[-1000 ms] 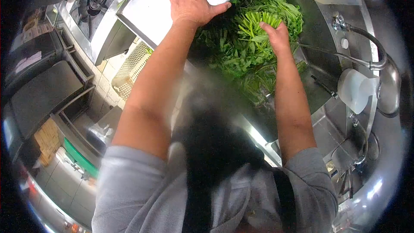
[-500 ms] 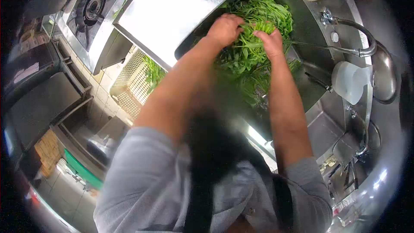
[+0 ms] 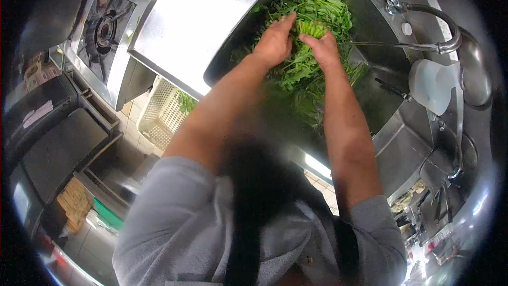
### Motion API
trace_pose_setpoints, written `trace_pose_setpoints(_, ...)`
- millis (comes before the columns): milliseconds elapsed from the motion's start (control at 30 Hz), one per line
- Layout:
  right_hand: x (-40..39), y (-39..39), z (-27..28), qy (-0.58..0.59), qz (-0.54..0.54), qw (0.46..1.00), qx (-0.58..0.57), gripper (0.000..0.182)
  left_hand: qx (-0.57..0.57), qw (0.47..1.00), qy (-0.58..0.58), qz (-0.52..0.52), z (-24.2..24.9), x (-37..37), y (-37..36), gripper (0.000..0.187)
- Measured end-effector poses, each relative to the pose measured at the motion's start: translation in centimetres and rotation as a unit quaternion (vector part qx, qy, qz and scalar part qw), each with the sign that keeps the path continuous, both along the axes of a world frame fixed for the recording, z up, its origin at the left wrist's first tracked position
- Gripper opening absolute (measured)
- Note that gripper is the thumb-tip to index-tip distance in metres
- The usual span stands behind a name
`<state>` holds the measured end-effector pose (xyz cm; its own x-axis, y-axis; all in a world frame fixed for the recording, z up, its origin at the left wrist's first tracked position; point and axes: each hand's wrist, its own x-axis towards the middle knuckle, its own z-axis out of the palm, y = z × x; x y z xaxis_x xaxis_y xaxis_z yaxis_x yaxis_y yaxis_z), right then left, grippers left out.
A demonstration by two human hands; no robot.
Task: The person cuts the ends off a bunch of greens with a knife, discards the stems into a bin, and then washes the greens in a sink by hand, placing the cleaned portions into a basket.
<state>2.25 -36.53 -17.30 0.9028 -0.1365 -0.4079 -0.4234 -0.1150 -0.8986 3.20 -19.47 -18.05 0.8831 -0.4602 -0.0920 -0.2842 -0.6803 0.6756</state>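
Note:
A pile of leafy greens (image 3: 323,8) lies in the water of a deep steel sink (image 3: 378,103). My right hand (image 3: 324,50) is closed round a bunch of these greens (image 3: 311,29), its pale cut stem ends turned up toward me. My left hand (image 3: 275,41) is against the left side of the bunch, fingers stretched out and pointing away. Loose leaves hang below the bunch between my wrists, and some lie under water.
A tap (image 3: 450,46) runs into the sink from the right, beside a translucent plastic jug (image 3: 431,86). A steel counter (image 3: 198,18) adjoins on the left, with a cream plastic basket (image 3: 161,114) on the floor below it. A gas burner (image 3: 104,29) stands further left.
My left hand's fingers have straightened from a curl and lie along the greens. Both hands appear slightly further left as the view has shifted. My right hand keeps its grip.

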Motion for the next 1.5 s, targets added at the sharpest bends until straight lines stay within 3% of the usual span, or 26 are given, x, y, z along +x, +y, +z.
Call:
trace_pose_setpoints(67,0.5,-0.2,-1.5,-0.017,0.09,0.995,-0.045,0.043,-0.206,0.976,0.038,0.052,1.8,0.2,0.1,0.075)
trace_pose_setpoints(100,0.7,-0.2,-3.1,-0.057,0.09,0.994,-0.016,0.043,-0.181,0.979,-0.053,0.074,1.6,0.2,-0.3,0.073)
trace_pose_setpoints(233,0.6,0.6,-2.0,-0.043,0.042,0.998,0.002,0.041,-0.177,0.975,-0.024,0.135,0.8,0.0,-1.2,0.065)
trace_pose_setpoints(300,0.3,0.7,-0.9,-0.003,-0.057,0.997,0.052,0.04,-0.065,0.99,0.009,0.125,-1.4,0.2,-0.4,0.053)
trace_pose_setpoints(333,0.2,0.4,-1.4,-0.002,-0.056,0.997,0.051,0.04,-0.065,0.99,0.01,0.125,-1.4,0.6,0.1,0.053)
trace_pose_setpoints(400,-0.3,-0.7,-2.9,-0.043,-0.148,0.982,0.109,0.029,0.044,0.985,0.13,0.106,-1.4,1.3,1.2,0.045)
trace_pose_setpoints(433,-0.3,-1.2,-3.8,-0.038,-0.189,0.975,0.106,0.031,0.043,0.985,0.132,0.106,-2.7,1.9,1.7,0.045)
trace_pose_setpoints(500,-0.6,-0.5,-1.4,-0.036,-0.194,0.969,0.149,0.03,0.11,0.968,0.201,0.099,-6.2,3.1,2.5,0.045)
trace_pose_setpoints(567,-0.5,-0.7,-1.4,-0.036,-0.2,0.96,0.192,0.03,0.131,0.967,0.183,0.118,-4.6,3.2,1.8,0.045)
trace_pose_setpoints(600,-0.3,-0.9,-2.6,-0.033,-0.2,0.968,0.148,0.03,0.152,0.965,0.164,0.135,-3.2,3.1,1.2,0.045)
trace_pose_setpoints(667,-0.4,-0.9,-3.2,-0.026,-0.201,0.973,0.105,0.031,0.079,0.992,-0.025,0.091,0.6,1.2,-0.2,0.056)
trace_pose_setpoints(767,0.3,0.3,-2.8,-0.081,-0.192,0.974,0.086,0.035,0.021,0.996,-0.082,0.007,0.5,-0.9,-1.8,0.069)
trace_pose_setpoints(833,0.2,0.1,-3.0,-0.076,-0.195,0.974,0.082,0.036,0.107,0.99,0.063,-0.064,-2.0,-1.7,-1.9,0.077)
trace_pose_setpoints(867,0.0,0.0,-2.8,-0.067,-0.196,0.975,0.077,0.036,0.104,0.99,0.062,-0.065,-2.9,-1.6,-1.8,0.077)
trace_pose_setpoints(933,-0.6,-0.2,-2.2,-0.068,-0.211,0.973,0.062,0.031,0.225,0.964,0.111,-0.084,-5.1,-1.0,-1.1,0.078)
trace_pose_setpoints(1000,-1.2,-0.2,-0.4,-0.064,-0.222,0.972,0.049,0.027,0.224,0.962,0.129,-0.091,-6.1,-0.7,-1.1,0.077)
trace_pose_setpoints(1067,-1.5,-0.8,2.6,-0.138,-0.264,0.949,0.108,0.024,0.28,0.943,0.143,-0.113,-5.5,-0.3,-1.4,0.073)
trace_pose_setpoints(1133,-1.3,-3.8,3.6,-0.164,-0.219,0.956,0.109,0.029,0.297,0.936,0.15,-0.112,-4.9,-0.5,-1.7,0.071)
trace_pose_setpoints(1200,-0.3,-6.9,5.9,-0.123,-0.263,0.954,0.07,0.031,0.313,0.93,0.155,-0.113,-5.0,-0.8,-1.8,0.068)
trace_pose_setpoints(1267,0.7,-7.6,10.5,-0.175,-0.241,0.954,0.047,0.03,0.331,0.931,0.113,-0.109,-5.6,-1.0,-1.8,0.064)
trace_pose_setpoints(1300,1.1,-9.3,10.6,-0.127,-0.274,0.953,-0.03,0.038,0.235,0.945,0.216,-0.07,-5.4,-0.4,-1.7,0.065)
trace_pose_setpoints(1333,1.0,-9.4,12.2,-0.133,-0.279,0.95,-0.034,0.038,0.233,0.947,0.21,-0.075,-5.1,-0.2,-1.6,0.065)
trace_pose_setpoints(1400,0.8,-9.0,16.1,-0.07,-0.2,0.972,-0.097,0.043,0.285,0.931,0.203,-0.108,-4.1,0.4,-1.5,0.067)
trace_pose_setpoints(1500,1.0,-13.9,12.0,-0.049,-0.163,0.98,-0.105,0.042,0.325,0.913,0.185,-0.164,-5.9,2.8,-0.6,0.064)
